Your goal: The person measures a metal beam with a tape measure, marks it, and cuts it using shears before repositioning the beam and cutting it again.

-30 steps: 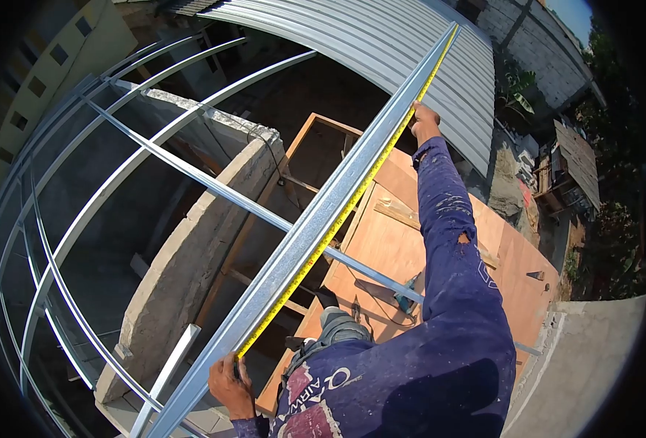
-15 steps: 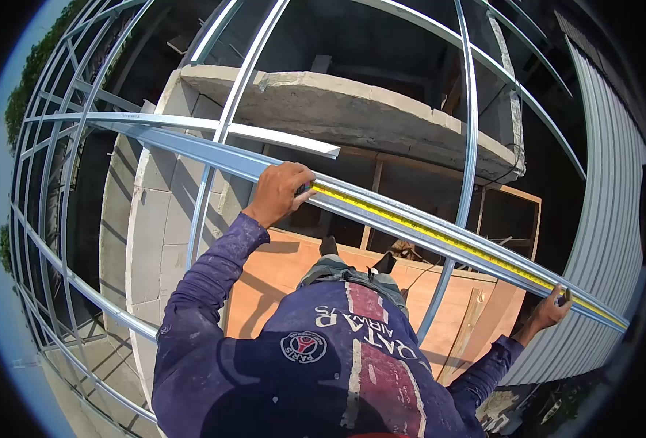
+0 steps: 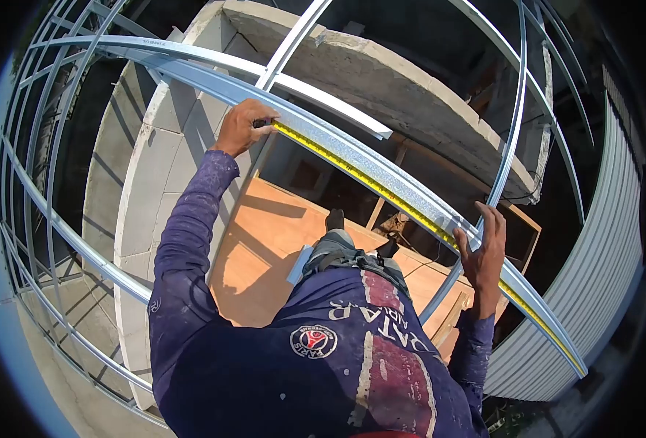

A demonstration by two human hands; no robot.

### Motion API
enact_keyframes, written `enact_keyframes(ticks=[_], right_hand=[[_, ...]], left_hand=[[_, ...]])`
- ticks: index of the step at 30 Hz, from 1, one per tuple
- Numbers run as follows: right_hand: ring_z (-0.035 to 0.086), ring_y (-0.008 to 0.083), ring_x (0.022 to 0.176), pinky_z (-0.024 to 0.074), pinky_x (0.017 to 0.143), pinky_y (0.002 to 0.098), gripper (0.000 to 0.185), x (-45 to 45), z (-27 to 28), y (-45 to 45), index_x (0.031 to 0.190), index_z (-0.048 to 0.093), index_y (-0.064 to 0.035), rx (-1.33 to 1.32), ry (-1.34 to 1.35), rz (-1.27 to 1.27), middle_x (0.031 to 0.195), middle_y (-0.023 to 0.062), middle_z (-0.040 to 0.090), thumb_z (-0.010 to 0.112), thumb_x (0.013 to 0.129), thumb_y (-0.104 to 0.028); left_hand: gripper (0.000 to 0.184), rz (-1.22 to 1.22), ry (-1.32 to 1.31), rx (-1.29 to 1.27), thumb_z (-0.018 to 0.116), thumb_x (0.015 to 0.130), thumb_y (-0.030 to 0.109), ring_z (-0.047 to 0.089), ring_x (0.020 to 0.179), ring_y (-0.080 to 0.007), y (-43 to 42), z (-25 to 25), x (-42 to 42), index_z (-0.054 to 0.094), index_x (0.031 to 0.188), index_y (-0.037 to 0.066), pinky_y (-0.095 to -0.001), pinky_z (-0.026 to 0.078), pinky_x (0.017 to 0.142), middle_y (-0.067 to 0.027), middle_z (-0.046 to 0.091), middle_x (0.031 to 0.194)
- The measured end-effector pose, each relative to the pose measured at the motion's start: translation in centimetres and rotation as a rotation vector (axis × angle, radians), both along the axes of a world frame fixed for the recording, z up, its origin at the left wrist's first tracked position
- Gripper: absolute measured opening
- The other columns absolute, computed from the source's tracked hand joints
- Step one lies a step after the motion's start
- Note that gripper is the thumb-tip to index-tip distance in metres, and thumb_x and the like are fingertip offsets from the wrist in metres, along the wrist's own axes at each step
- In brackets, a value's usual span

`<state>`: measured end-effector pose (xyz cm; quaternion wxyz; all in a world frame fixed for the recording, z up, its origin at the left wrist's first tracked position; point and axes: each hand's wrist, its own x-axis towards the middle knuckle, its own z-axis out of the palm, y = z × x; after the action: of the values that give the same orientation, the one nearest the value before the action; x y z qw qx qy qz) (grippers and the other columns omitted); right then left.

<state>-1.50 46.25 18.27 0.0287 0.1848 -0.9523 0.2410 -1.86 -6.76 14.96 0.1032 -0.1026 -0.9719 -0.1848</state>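
A long silver metal channel (image 3: pixel 381 164) runs diagonally from upper left to lower right in front of my body. Along its near edge lies an extended yellow measuring tape (image 3: pixel 359 175). My left hand (image 3: pixel 244 126) is closed round the dark tape case at the tape's left end, against the channel. Farther right, my right hand (image 3: pixel 483 252) is raised at the channel with its fingers spread, its palm near the tape, which passes beneath it and runs on to the channel's far right end.
Curved metal framing (image 3: pixel 60 219) stands at the left, and a crossing bar (image 3: pixel 516 117) at the right. Below are block walls (image 3: pixel 381 80) and an orange-brown plywood deck (image 3: pixel 264 248). Corrugated roofing (image 3: pixel 593 270) lies at the right.
The view has swung round. My right hand has come away from the tape near the channel's right end, moved inward along the channel and opened. My left hand still holds the tape case.
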Motion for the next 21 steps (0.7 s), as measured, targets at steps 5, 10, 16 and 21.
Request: enact_keyframes(ticks=[5,10,16,21], right_hand=[[0.049,0.0352,0.121,0.0384,0.104,0.0468,0.071,-1.1,0.1,-6.1,0.135,0.050,-0.0108,0.062,-0.040,0.119,0.130,0.0152,0.051,0.083,0.073,-0.021],[0.048,0.0348,0.122,0.0375,0.105,0.0476,0.075,-1.1,-0.2,-9.6,0.136,0.050,-0.0121,0.109,-0.071,0.118,0.131,0.0150,0.051,0.085,0.070,-0.024],[0.046,0.0353,0.126,0.0355,0.107,0.0491,0.081,0.1,-0.7,-11.2,0.138,0.049,-0.0139,0.160,-0.135,0.054,0.133,0.0141,0.051,0.087,0.067,-0.027],[0.043,0.0326,0.128,0.0336,0.108,0.0521,0.086,0.8,-1.3,-12.3,0.140,0.047,-0.0172,0.253,-0.173,0.019,0.135,0.0111,0.048,0.088,0.066,-0.031]], left_hand=[[0.028,0.181,-0.133,0.182,0.084,0.067,0.007,0.067,0.089,-0.0236,-6.9,0.5,-1.3,0.075,0.093,0.009,-0.0336,0.054,0.085,-0.0077,0.071,0.095],[0.030,0.110,-0.197,0.157,0.088,0.065,0.012,0.065,0.093,-0.0224,-10.1,0.0,-4.0,0.076,0.092,0.013,-0.0348,0.053,0.090,-0.0044,0.071,0.095],[0.027,0.006,-0.152,-0.025,0.086,0.067,0.016,0.065,0.096,-0.0228,-10.8,-0.2,-5.1,0.076,0.092,0.012,-0.0355,0.053,0.089,-0.0052,0.070,0.097],[0.025,-0.034,-0.182,-0.110,0.084,0.069,0.013,0.064,0.095,-0.0234,-10.0,1.1,-5.1,0.076,0.093,0.011,-0.0362,0.053,0.088,-0.0048,0.068,0.100]])
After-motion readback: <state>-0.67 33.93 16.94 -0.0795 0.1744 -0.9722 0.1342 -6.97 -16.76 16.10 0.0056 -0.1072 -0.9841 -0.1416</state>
